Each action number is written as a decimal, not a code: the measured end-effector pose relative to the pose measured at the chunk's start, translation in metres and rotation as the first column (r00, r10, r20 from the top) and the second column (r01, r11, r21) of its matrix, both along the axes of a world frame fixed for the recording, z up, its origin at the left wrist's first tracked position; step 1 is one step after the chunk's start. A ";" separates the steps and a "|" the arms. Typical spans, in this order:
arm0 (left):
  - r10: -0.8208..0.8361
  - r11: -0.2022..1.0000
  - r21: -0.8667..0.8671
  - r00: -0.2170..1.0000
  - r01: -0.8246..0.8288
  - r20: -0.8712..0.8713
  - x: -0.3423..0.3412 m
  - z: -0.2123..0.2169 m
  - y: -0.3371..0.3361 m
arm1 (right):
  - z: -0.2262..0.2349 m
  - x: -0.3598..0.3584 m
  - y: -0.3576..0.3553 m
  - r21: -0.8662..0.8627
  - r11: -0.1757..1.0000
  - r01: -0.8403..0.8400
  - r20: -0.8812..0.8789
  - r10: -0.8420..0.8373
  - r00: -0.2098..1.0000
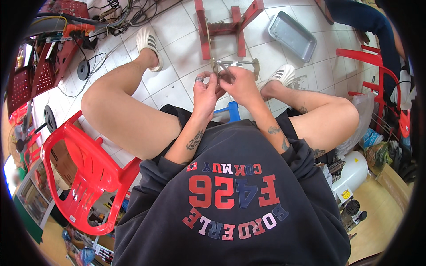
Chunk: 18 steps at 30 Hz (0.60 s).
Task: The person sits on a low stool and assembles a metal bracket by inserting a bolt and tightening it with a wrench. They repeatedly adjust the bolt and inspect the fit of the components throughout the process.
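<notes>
Both my hands meet in front of me, above the tiled floor between my feet. My left hand (205, 94), a ring on one finger, is closed with thumb and fingers pinched around the near end of a metal frame-like part (256, 66). That part has a thin crossbar and upright ends, and it reaches out to the right past my knuckles. My right hand (242, 84) curls against the left, its fingers closed on a slim dark rod-like piece (227, 72). The fingertips overlap, so the exact contact is hidden.
A red metal stand (224, 29) rises just beyond my hands, with a grey tray (293, 36) to its right. Under my hands shows a blue plastic piece (233, 111). Red plastic chairs (88, 177) flank me. Cables (120, 20) lie at the far left; a person's dark-clothed leg (361, 17) is at the far right.
</notes>
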<state>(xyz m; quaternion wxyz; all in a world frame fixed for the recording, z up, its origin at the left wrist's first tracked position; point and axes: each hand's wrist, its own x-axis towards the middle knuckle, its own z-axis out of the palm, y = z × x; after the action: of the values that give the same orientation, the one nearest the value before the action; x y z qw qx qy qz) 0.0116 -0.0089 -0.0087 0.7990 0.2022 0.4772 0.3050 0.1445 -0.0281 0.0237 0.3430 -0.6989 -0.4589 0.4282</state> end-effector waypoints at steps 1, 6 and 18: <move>-0.004 1.000 0.011 1.000 0.003 0.004 0.000 -0.001 0.000 | -0.005 0.001 -0.002 0.044 0.999 -0.022 0.055 0.020 0.998; 0.000 1.000 -0.018 1.000 0.000 -0.007 -0.001 0.002 0.001 | 0.002 0.016 -0.013 0.181 0.981 0.077 0.247 -0.121 0.961; 0.012 0.995 -0.096 0.998 -0.006 0.065 0.002 0.003 0.003 | -0.082 0.053 -0.016 0.018 0.717 0.697 -0.098 -0.692 0.715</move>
<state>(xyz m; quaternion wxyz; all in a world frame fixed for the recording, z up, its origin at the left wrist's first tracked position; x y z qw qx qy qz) 0.0133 -0.0062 -0.0056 0.8216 0.1515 0.4656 0.2919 0.1970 -0.0440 -0.0584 0.5161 -0.7919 -0.1598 0.2845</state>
